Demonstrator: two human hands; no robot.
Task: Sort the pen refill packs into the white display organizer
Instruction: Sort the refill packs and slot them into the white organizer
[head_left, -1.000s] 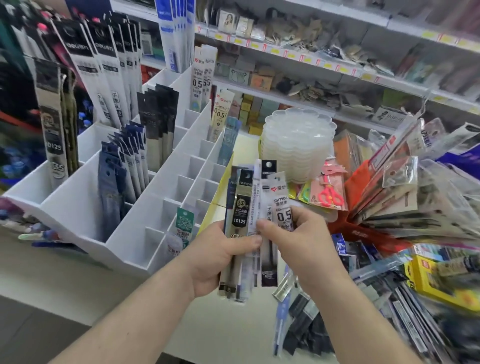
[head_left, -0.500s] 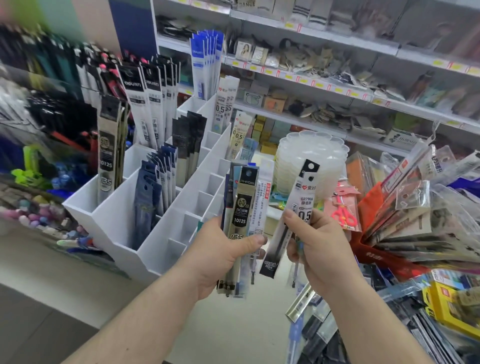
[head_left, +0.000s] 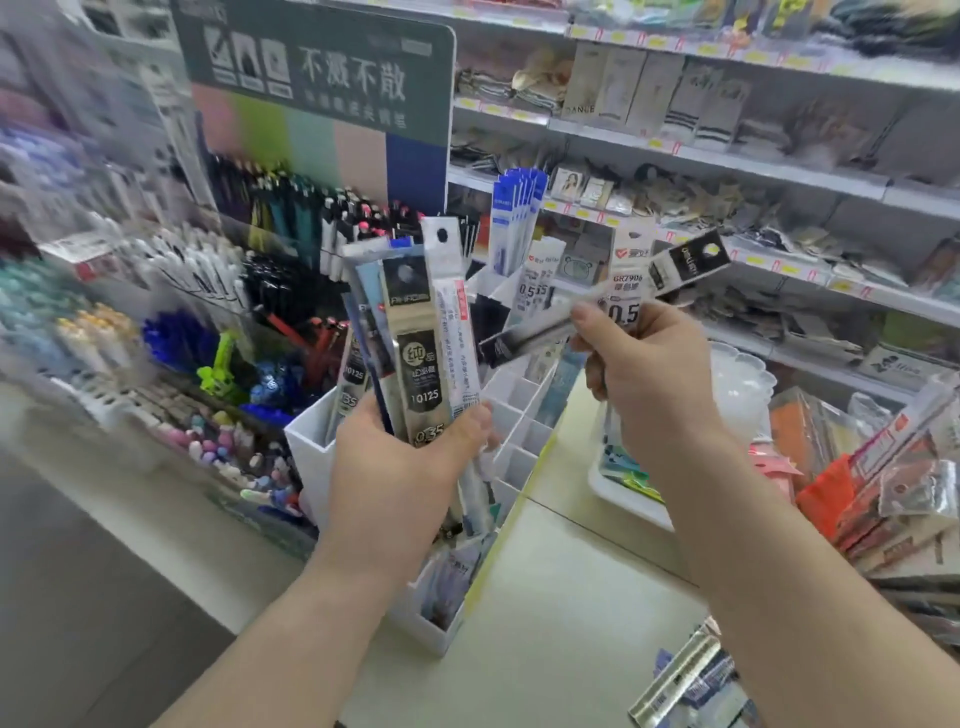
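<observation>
1. Two hands up, both loaded. Right hand (head_left: 649, 374) pinches two packs: a 0.5 refill pack (head_left: 626, 280) standing upright and a black-header refill pack (head_left: 613, 306) lying slanted across it, header up-right.
2. Left hand (head_left: 400, 467) is wrapped round a fanned bundle of refill packs (head_left: 415, 332), with the 10125 / 0.35 pack in front.
3. White display organizer (head_left: 519, 415) sits just behind and below the bundle, mostly hidden by it. Open cells show between the two hands. Tall blue refill packs (head_left: 517, 223) stand at its back.
4. More loose packs (head_left: 685, 680) lie on the counter (head_left: 545, 597), lower right.
5. Judgement: the step is matching the right-hand packs to a cell. Split them first and seat one at a time.
6. Read the label and go to the cell holding the same type. Drop it bottom end first, header up and facing front.
7. Lower the left bundle, since it blocks the view of the cells.
</observation>
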